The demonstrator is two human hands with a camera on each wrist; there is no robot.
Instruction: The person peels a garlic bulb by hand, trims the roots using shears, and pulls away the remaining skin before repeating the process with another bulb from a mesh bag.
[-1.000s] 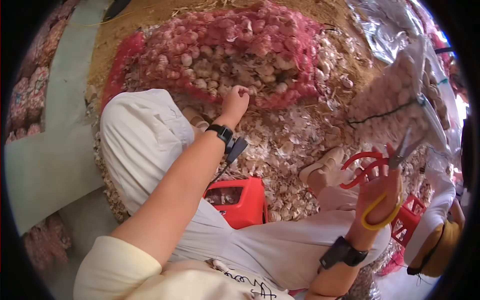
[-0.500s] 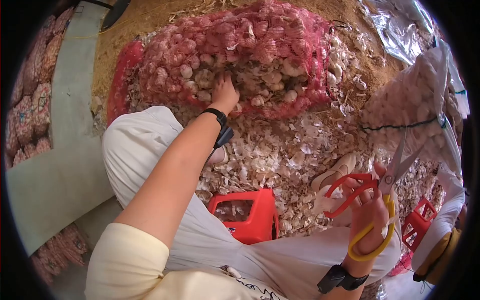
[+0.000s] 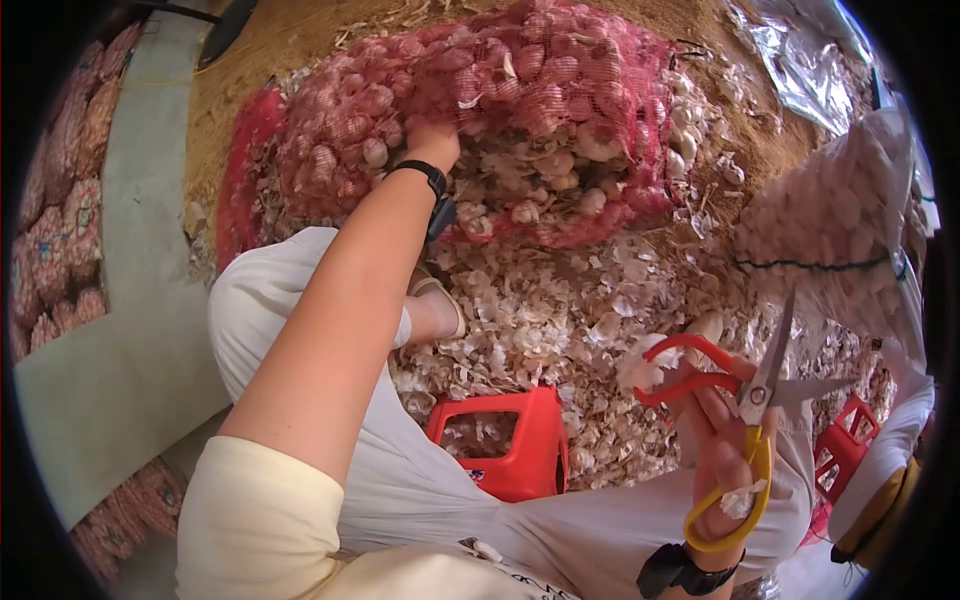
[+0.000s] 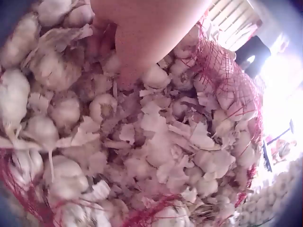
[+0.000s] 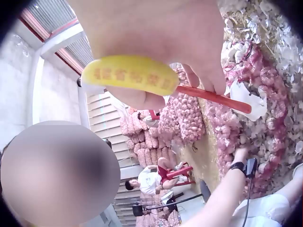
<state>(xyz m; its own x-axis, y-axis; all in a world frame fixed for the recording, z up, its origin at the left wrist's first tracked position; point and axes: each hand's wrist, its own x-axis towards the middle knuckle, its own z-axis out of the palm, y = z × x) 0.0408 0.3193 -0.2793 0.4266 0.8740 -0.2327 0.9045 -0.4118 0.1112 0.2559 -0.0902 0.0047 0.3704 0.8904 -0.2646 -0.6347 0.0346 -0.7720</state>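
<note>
My left hand (image 3: 435, 143) reaches into the torn opening of a red mesh sack (image 3: 560, 75), its fingers hidden under the netting in the head view. Around it in the left wrist view lie garlic bulbs (image 4: 65, 111) and loose papery skins (image 4: 156, 132). My right hand (image 3: 718, 455), palm up above the right knee, holds scissors (image 3: 757, 395) by their red and yellow handles, the blades spread apart. A white papery piece (image 3: 640, 368) shows beside the red handle. In the right wrist view the yellow handle (image 5: 130, 74) loops round the hand.
Garlic skins (image 3: 540, 310) cover the ground. A red plastic stool (image 3: 515, 480) stands between the legs, and another red stool (image 3: 845, 445) is at the right. A pale sack of garlic (image 3: 825, 215) stands at the right. Behind, a person sits (image 5: 152, 180) near stacked garlic sacks (image 5: 184, 116).
My left hand has gone from the sack's front edge deeper in, under the netting. The right hand with the scissors has moved lower and a little left, its blades now spread wider.
</note>
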